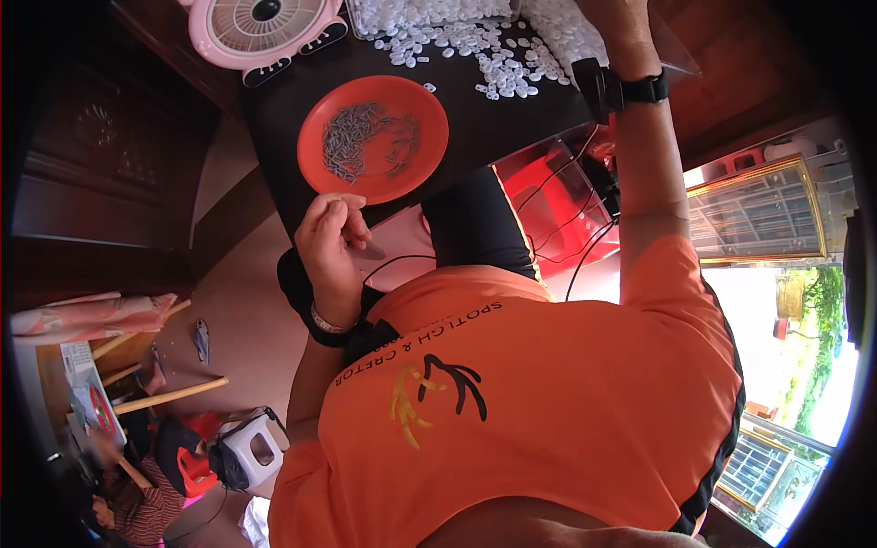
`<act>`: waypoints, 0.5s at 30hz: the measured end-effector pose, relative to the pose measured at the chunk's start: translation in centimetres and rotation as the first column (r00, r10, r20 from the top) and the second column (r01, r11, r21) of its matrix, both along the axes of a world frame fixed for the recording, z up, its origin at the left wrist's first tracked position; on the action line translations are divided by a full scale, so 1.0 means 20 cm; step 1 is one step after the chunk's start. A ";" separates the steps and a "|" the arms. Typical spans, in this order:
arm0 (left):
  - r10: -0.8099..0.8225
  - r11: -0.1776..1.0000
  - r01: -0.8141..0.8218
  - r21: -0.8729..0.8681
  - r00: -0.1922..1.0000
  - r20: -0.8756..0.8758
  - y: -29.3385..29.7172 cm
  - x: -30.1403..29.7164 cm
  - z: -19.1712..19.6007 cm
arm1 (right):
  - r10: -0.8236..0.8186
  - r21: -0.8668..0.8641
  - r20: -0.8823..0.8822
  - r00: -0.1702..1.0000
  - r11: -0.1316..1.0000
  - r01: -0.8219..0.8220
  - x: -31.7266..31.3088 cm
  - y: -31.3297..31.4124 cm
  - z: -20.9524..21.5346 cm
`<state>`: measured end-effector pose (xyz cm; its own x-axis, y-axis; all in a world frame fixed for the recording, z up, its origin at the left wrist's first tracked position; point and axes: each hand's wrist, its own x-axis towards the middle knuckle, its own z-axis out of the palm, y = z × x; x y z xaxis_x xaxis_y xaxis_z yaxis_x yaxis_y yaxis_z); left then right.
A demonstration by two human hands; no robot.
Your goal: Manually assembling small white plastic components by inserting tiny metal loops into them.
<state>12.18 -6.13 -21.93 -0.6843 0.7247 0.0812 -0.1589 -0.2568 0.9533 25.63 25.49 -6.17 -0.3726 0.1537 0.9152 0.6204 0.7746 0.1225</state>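
Observation:
My left hand (333, 242) is just off the near left rim of an orange plate (429, 137). Its fingers are curled in and the thumb presses against them; a small greyish sliver shows beneath, too unclear to name. Many small grey screws (352, 137) lie in the plate, heaped toward its left side. At the top edge my right hand (621, 23) reaches over a clear bag of small white plastic pieces (571, 41); its fingers are cut off by the frame. Loose oval white pieces (507, 73) with holes are scattered on the black tabletop (493, 128).
A pink fan (265, 27) stands at the table's far left. Below the table's right side is a red plastic container (557, 201) with dark cables (571, 265) near it. At the lower left another person (137, 502) is beside a white stool (251, 452).

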 end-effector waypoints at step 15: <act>-0.051 0.996 0.048 -0.082 0.998 -0.039 -0.04 -0.03 -0.02 | 0.485 -0.704 0.382 0.787 0.704 -0.092 -0.48 0.17 -0.79</act>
<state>11.61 -7.00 -22.29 -0.6448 0.7628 0.0485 -0.1295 -0.1716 0.9766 16.09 28.87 -22.06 -0.8658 0.4024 0.2974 0.3423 0.9098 -0.2347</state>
